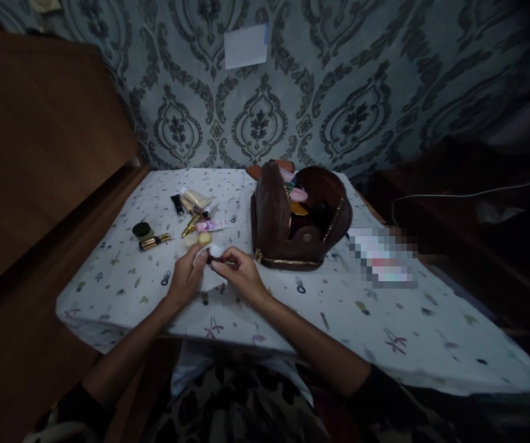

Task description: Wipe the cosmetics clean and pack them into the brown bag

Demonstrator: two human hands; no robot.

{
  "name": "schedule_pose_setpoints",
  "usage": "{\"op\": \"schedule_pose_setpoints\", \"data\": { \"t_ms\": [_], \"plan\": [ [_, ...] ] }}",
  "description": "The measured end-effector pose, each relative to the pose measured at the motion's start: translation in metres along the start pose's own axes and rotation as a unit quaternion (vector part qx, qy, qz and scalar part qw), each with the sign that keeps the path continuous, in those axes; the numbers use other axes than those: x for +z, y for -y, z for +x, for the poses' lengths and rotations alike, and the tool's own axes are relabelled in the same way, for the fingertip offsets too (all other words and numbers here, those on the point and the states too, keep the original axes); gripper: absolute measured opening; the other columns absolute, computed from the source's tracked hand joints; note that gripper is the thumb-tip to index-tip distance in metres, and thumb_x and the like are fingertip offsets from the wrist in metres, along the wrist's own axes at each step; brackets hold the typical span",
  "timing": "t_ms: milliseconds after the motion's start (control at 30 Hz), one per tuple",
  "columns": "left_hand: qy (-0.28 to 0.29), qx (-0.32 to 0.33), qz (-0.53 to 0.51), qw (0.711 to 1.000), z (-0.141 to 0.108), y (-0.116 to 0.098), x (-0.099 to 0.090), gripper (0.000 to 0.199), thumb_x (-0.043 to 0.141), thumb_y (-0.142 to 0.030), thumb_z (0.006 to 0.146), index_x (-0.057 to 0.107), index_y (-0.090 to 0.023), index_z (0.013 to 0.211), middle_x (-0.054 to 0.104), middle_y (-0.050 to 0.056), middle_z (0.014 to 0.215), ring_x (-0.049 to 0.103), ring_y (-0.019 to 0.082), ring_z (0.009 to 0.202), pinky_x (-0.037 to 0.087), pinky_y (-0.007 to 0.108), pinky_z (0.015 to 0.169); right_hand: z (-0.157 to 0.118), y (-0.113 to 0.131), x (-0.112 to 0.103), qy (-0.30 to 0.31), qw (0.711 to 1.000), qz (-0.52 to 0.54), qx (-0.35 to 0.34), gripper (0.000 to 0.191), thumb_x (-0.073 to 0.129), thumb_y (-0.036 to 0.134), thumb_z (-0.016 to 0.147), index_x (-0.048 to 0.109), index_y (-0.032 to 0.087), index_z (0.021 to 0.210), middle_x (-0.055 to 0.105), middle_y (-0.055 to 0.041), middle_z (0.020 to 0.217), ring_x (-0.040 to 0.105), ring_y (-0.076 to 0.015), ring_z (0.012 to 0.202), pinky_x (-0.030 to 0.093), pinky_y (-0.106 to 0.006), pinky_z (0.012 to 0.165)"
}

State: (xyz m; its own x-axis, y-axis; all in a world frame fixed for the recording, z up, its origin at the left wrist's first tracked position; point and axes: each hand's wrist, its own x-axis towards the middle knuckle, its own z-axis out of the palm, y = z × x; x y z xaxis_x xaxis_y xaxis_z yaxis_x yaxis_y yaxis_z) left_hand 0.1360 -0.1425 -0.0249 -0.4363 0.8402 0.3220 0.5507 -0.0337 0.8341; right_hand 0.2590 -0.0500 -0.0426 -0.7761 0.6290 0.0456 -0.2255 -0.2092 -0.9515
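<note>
Above the near part of the table, my left hand (187, 275) is closed on a thin white wipe or tissue (216, 250). My right hand (242, 274) pinches a small dark item (212, 259) against the white sheet; its kind is too small to make out. Just beyond the fingers lie a round yellowish piece (204, 238) and a pink-and-white tube (210, 226). Farther back are a gold tube (190, 226), a cream tube (196, 197) and a black tube (177, 205). To the left sit a dark round jar (142, 231) and a black-and-gold lipstick tube (154, 241).
A brown cosmetic bag (271, 215) stands unzipped right of my hands, with several items inside. A blurred-out flat object (382, 257) lies at the table's right. The patterned tablecloth (265, 320) reaches the wall (260, 117); wooden furniture (43, 135) borders the left.
</note>
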Motion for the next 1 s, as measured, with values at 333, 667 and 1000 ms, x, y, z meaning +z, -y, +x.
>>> {"op": "schedule_pose_setpoints", "data": {
  "t_ms": [333, 667, 1000],
  "plan": [
    [0.001, -0.131, -0.099, 0.986, 0.011, 0.003, 0.001, 0.064, 0.040, -0.076, 0.082, 0.049, -0.020, 0.053, 0.049, -0.002, 0.045, 0.044, 0.012, 0.044, 0.034, 0.026, 0.045, -0.002, 0.010, -0.004, 0.107, 0.994, -0.006, -0.004, 0.048, 0.074, 0.046, 0.077, 0.058, 0.023, 0.116, 0.058, 0.0020, 0.089, 0.058, -0.0064, 0.046, 0.040, -0.018, 0.038],
    [0.024, -0.040, -0.020, 0.999, 0.001, 0.004, -0.002, 0.057, 0.051, -0.066, 0.084, 0.063, -0.015, 0.107, 0.070, 0.008, 0.097, 0.065, 0.023, 0.087, 0.051, 0.032, 0.078, 0.000, 0.007, -0.005, 0.020, 0.999, 0.029, -0.035, 0.038, 0.075, 0.047, 0.076, 0.054, 0.022, 0.095, 0.059, 0.0043, 0.084, 0.053, -0.0050, 0.043, 0.041, -0.018, 0.036],
    [0.025, -0.085, -0.097, 0.991, 0.001, 0.003, -0.013, 0.036, 0.066, -0.047, 0.076, 0.067, -0.014, 0.091, 0.070, 0.005, 0.083, 0.063, 0.020, 0.078, 0.049, 0.030, 0.074, -0.001, 0.008, -0.007, 0.021, 0.999, -0.034, -0.025, 0.038, 0.068, 0.052, 0.081, 0.057, 0.023, 0.103, 0.058, 0.0051, 0.073, 0.051, -0.0071, 0.040, 0.035, -0.019, 0.034]
  ]
}}
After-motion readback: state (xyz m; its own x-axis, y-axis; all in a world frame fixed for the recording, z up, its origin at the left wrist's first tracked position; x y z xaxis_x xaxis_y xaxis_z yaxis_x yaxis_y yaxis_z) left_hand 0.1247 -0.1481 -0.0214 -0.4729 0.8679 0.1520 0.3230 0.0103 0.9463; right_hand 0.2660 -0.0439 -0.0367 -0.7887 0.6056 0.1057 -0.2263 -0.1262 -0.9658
